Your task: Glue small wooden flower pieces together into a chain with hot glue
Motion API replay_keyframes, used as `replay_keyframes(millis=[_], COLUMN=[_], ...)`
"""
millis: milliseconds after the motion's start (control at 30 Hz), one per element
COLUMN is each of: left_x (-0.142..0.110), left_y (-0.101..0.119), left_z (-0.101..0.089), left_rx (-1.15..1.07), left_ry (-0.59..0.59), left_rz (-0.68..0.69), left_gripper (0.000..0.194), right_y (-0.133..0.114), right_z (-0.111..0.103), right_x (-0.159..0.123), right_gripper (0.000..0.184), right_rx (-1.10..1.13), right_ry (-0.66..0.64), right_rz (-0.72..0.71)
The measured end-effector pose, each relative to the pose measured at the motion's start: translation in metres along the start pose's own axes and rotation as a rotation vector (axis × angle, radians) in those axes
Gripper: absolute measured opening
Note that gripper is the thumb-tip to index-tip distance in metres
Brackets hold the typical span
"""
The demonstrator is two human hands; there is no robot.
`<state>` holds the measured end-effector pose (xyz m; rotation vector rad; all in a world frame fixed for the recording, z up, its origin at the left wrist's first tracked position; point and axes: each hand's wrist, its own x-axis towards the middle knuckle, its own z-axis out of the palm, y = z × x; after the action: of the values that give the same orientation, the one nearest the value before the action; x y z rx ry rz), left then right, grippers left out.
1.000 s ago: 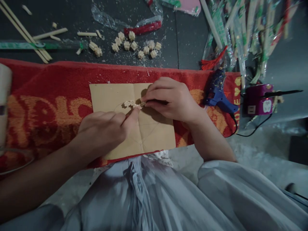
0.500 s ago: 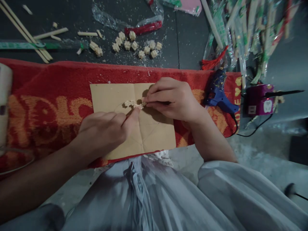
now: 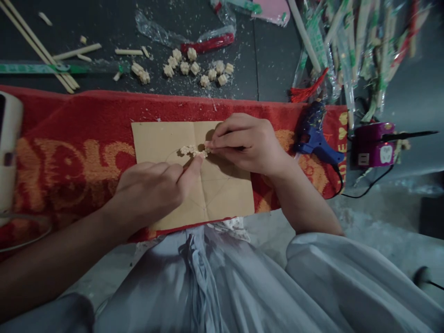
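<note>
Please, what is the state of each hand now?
Left hand: one finger on the pale cluster; grip unclear.
Right hand: fingers closed, pinching the cluster's end.

- A purple socket box (image 3: 369,150) is sitting beside the red towel (image 3: 69,111).
- A pale device (image 3: 9,138) is resting on the towel, partly cut off.
- A red tassel (image 3: 307,92) is lying near the towel's far edge.
- A pink piece (image 3: 272,10) is lying on the table (image 3: 274,60).

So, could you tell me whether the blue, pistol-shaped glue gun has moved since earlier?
No, the glue gun keeps its place against the red, orange-patterned cloth towel.
</note>
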<state>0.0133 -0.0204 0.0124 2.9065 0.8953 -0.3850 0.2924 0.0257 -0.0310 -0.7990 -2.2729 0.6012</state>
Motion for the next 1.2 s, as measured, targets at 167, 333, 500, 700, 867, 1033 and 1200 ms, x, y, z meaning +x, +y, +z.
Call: replay_keyframes(millis=[167, 333, 500, 700, 867, 1033, 1200], left_x=[-0.001, 0.000, 0.003, 0.001, 0.000, 0.001, 0.000], left_y=[-0.001, 0.000, 0.001, -0.001, 0.000, 0.001, -0.001], left_z=[0.003, -0.002, -0.011, -0.007, 0.000, -0.005, -0.003], left_rx=[0.007, -0.100, -0.152, -0.036, -0.054, -0.034, -0.032], left_ry=[0.014, -0.015, -0.036, 0.029, 0.057, 0.010, 0.037], left_rz=[0.000, -0.067, -0.070, -0.026, -0.018, -0.033, -0.021], left_gripper=[0.070, 0.070, 0.064, 0.068, 0.069, 0.073, 0.072], right_y=[-0.001, -0.006, -0.008, -0.006, -0.006, -0.005, -0.006], right_z=[-0.003, -0.005, -0.006, -0.007, -0.008, -0.009, -0.008], right_x=[0.001, 0.003, 0.003, 0.002, 0.001, 0.001, 0.001], right_gripper=[0.027, 0.022, 0.016, 0.019, 0.014, 0.020, 0.022], right_rx=[0.007, -0.007, -0.016, 0.003, -0.045, -0.061, -0.085], right_ry=[-0.052, -0.074, -0.092, -0.098, -0.071, -0.089, -0.086], right_rz=[0.053, 0.127, 0.193, 0.160, 0.165, 0.103, 0.096])
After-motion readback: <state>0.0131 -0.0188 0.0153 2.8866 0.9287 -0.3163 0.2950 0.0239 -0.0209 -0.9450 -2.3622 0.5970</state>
